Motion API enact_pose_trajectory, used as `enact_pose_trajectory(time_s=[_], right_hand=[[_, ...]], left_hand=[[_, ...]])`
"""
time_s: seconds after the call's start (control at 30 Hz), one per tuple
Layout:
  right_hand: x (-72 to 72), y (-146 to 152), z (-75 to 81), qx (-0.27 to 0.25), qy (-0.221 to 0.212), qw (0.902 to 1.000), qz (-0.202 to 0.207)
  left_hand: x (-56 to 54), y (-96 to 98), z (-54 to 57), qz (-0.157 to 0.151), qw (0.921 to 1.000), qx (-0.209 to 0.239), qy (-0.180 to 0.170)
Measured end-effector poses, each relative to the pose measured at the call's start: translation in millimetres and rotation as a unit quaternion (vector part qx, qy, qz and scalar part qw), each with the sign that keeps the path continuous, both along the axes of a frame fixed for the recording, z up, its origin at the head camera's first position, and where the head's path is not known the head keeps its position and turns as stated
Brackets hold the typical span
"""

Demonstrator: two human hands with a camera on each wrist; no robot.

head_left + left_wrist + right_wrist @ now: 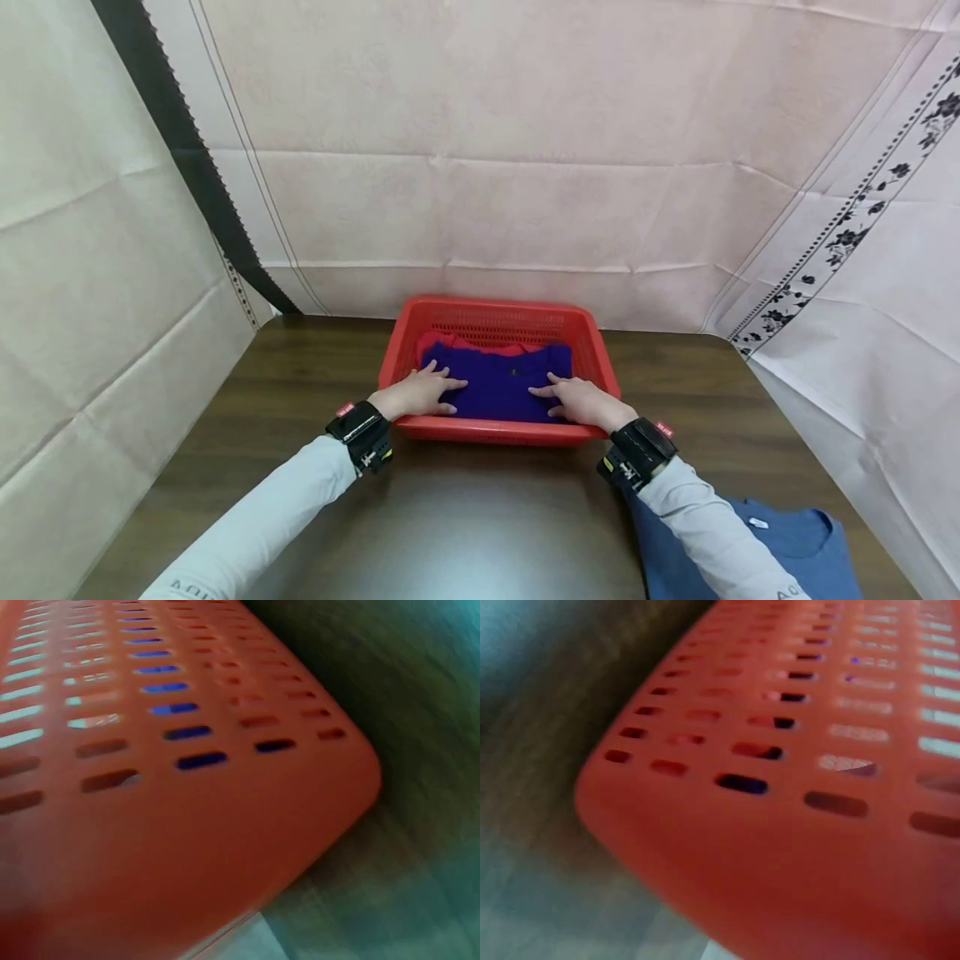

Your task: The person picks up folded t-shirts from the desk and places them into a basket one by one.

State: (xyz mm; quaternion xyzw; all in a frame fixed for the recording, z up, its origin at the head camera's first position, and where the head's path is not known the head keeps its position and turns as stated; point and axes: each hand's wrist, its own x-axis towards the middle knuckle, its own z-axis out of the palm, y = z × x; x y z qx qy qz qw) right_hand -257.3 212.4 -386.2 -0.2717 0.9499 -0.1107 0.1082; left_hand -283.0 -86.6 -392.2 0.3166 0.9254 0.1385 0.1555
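Observation:
A red plastic basket stands near the table's far edge. Folded inside it is a purple garment, with a strip of a red garment showing behind. My left hand reaches over the near left rim, its fingers spread on the purple cloth. On the opposite side my right hand lies over the near right corner, fingers extended onto the same cloth. Both wrist views show only the slotted basket wall, purple cloth glimpsed through the slots; the hands are hidden there.
A blue T-shirt lies on the wooden table at the near right, partly under my right forearm. Pale cloth sheets hang behind the table and along both sides.

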Motion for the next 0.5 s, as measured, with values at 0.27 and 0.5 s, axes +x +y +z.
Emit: enact_pose_trajectory(time_s=[0.27,0.5], right_hand=[[-1.2,6.4,-2.3,-0.03,0.033,0.9988,-0.022],[15.6,20.1,15.1,-0.158,0.201,0.9598,-0.115]], left_hand=[[-9.3,6.5,-2.4,-0.013,0.9997,-0.005,0.018],[-2.0,34.7,19.6,0.093,0.9667,0.143,0.191]])
